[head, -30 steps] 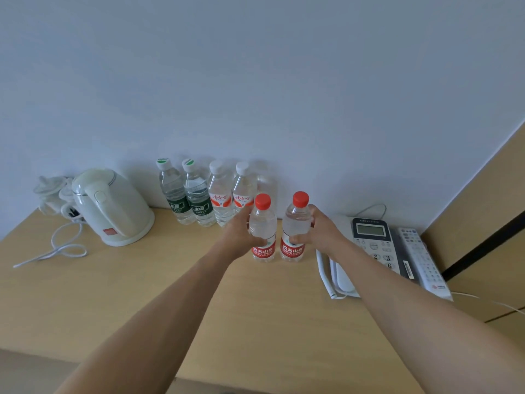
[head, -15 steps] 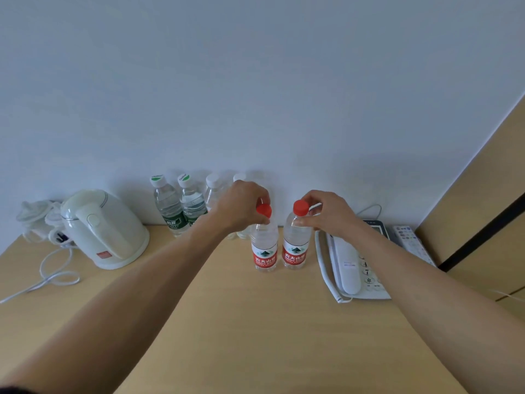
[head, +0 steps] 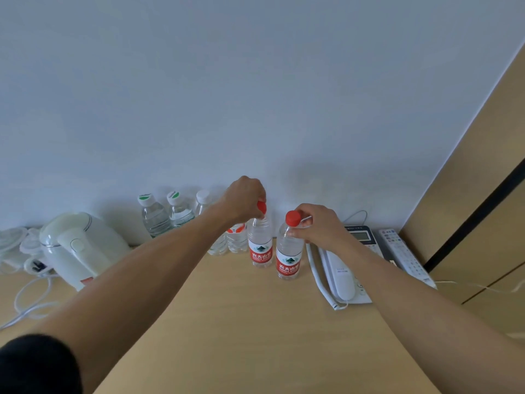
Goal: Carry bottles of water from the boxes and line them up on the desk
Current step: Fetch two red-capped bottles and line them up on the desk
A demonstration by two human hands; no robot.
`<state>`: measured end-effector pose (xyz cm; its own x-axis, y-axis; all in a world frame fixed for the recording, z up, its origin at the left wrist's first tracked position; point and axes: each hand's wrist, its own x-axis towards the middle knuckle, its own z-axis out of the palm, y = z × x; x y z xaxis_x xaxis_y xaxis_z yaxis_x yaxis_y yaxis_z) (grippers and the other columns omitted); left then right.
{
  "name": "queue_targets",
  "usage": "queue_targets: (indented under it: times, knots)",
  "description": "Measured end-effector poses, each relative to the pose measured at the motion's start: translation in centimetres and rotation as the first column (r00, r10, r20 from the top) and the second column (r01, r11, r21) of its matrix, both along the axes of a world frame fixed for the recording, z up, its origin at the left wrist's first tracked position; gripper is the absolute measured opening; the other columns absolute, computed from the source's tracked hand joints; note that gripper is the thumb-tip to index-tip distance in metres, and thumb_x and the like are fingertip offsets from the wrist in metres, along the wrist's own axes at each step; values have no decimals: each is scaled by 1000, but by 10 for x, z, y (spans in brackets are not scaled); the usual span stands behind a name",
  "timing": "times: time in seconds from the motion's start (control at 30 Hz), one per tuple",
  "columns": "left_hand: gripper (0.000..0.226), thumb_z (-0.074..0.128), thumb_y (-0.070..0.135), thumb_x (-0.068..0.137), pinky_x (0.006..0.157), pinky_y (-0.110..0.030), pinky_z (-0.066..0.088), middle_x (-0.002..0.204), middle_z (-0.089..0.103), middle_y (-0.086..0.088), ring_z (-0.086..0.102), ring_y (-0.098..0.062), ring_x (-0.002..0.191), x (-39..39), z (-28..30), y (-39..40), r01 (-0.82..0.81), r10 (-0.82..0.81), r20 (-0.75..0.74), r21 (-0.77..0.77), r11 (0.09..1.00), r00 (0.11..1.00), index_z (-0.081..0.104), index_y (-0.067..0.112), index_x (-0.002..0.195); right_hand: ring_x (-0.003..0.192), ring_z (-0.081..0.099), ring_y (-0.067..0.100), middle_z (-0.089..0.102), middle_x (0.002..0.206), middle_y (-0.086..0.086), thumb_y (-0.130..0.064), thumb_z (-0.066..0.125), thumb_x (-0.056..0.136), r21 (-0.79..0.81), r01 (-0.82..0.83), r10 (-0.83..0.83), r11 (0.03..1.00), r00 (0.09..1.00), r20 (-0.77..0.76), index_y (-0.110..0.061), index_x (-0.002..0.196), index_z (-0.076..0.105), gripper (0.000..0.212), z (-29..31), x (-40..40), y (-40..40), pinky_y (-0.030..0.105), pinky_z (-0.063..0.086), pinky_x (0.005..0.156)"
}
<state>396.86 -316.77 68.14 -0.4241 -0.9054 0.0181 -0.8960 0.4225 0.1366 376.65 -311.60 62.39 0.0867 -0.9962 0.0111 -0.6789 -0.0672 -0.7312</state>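
Observation:
Two clear water bottles with red caps and red labels stand on the wooden desk (head: 255,331). My left hand (head: 245,199) grips the cap of the left red-capped bottle (head: 260,245), which stands close to the wall beside the row. My right hand (head: 318,226) pinches the neck of the right red-capped bottle (head: 289,251), a little nearer to me. Along the wall stand two green-capped bottles (head: 154,214) and white-capped bottles (head: 203,199), partly hidden behind my left forearm.
A white electric kettle (head: 76,245) with its cord stands at the left. A white desk telephone (head: 343,271) and a remote control (head: 403,254) lie to the right of the bottles. A wooden panel (head: 468,194) rises at the right.
Both hands moved from the bottles' bodies up to their tops. The left bottle has gone back towards the wall, into line with the row; the right bottle stays slightly forward.

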Motion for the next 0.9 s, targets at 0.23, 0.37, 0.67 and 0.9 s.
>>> queue_targets:
  times: [0.23, 0.37, 0.67, 0.9]
  knots:
    - [34, 80, 22, 83, 88, -39, 57, 109, 71, -12, 66, -28, 104, -13, 7, -29, -54, 55, 68, -7, 998, 996, 73, 5, 112, 97, 65, 14, 68, 102, -8, -27, 85, 75, 13, 29, -30, 999, 998, 59, -20, 106, 66, 37, -3, 1, 4, 44, 58, 84]
    - [36, 84, 23, 80, 85, -37, 56, 107, 70, -13, 65, -28, 102, -14, 8, -40, -63, 62, 65, 16, 998, 996, 73, 3, 107, 98, 64, 15, 68, 106, -6, -28, 83, 77, 10, 32, -32, 999, 996, 79, -20, 109, 65, 37, -5, 3, 8, 45, 58, 84]
    - [45, 86, 28, 79, 89, -39, 56, 111, 68, -12, 64, -28, 104, -10, 8, -42, -55, 54, 55, 25, 998, 997, 71, 3, 112, 97, 62, 17, 65, 105, -7, -25, 82, 79, -18, 24, -23, 1000, 999, 47, -18, 112, 64, 38, -8, 5, 1, 46, 56, 86]
    - [33, 76, 18, 88, 87, -37, 57, 113, 69, -11, 66, -28, 99, -2, 8, -37, -71, 74, 37, -84, 994, 997, 68, 7, 118, 98, 62, 20, 68, 98, 0, -17, 82, 76, -93, 96, -93, 991, 995, 35, -11, 103, 67, 31, -10, 18, -33, 29, 47, 85]
